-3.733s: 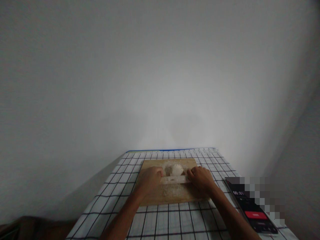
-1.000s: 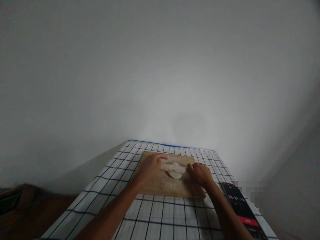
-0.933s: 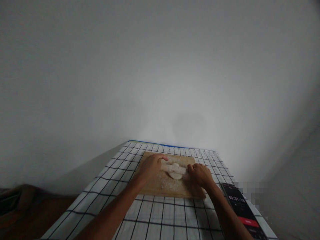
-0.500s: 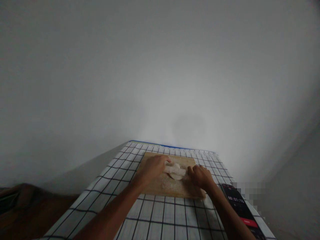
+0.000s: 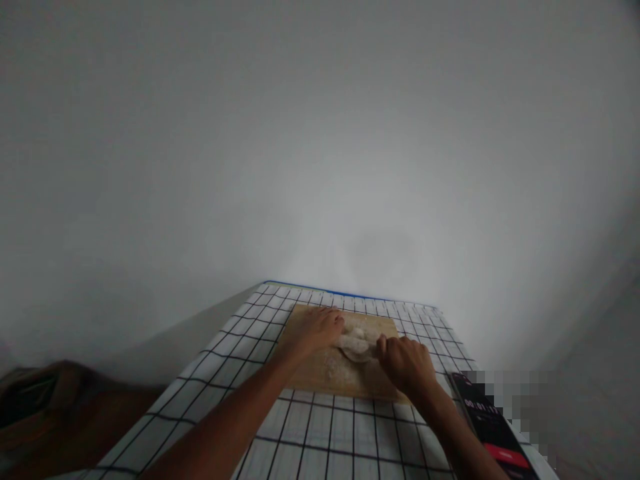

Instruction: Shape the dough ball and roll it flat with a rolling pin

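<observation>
A floured wooden board (image 5: 325, 373) lies on a white cloth with black grid lines (image 5: 320, 433). On the board sits a flattened piece of pale dough (image 5: 356, 348) with a floured rolling pin (image 5: 356, 342) across it. My left hand (image 5: 315, 330) rests palm-down on the pin's left end, fingers stretched over it. My right hand (image 5: 406, 362) is curled over the pin's right end, covering it. The pin lies slanted, its left end farther from me.
A dark phone (image 5: 493, 427) showing a timer and a red button lies on the cloth right of the board. A plain grey wall fills the view behind the table. Something brown (image 5: 60, 407) sits low at the far left.
The pin has rolled over the dough between my hands, and the dough ball has become flatter. My left hand has slid forward, so the pin now lies slanted.
</observation>
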Available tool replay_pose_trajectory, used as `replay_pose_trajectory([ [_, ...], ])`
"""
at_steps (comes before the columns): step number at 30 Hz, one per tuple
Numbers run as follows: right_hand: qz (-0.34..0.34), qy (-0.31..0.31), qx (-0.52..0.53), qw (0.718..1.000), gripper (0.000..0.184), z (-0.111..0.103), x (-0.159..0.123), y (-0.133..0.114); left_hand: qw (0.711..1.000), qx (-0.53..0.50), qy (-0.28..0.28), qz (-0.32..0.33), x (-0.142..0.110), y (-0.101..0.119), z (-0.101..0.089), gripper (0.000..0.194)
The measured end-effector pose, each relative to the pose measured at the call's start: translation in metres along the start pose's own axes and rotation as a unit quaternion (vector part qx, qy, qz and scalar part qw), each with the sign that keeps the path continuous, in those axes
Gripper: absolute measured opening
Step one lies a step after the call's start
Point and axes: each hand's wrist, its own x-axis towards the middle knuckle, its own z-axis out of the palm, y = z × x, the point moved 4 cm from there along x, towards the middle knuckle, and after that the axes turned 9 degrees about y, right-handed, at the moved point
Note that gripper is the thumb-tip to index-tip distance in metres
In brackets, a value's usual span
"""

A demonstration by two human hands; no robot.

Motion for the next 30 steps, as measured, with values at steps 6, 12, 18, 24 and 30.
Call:
replay_pose_trajectory([
  [6,0.011,-0.039,0.034,0.999,0.033,0.011,0.001,0.005,1.000,0.003,0.016,-0.023,0.006,-0.007,0.007,0.039],
  [12,0.027,-0.046,0.067,0.996,0.027,0.017,0.006,0.011,0.999,-0.001,0.045,-0.029,0.000,0.000,-0.001,0.035],
  [18,0.132,-0.014,0.127,0.983,0.054,0.015,0.008,0.014,0.997,-0.014,0.065,-0.039,-0.011,0.005,-0.006,0.038],
  [24,0.140,-0.006,0.150,0.979,0.044,0.013,0.016,0.021,0.996,-0.011,0.077,-0.047,-0.021,0.012,-0.011,0.033],
  [30,0.085,0.059,0.169,0.980,0.042,0.009,0.014,0.019,0.996,-0.005,0.078,-0.043,-0.034,0.018,-0.012,0.033],
])
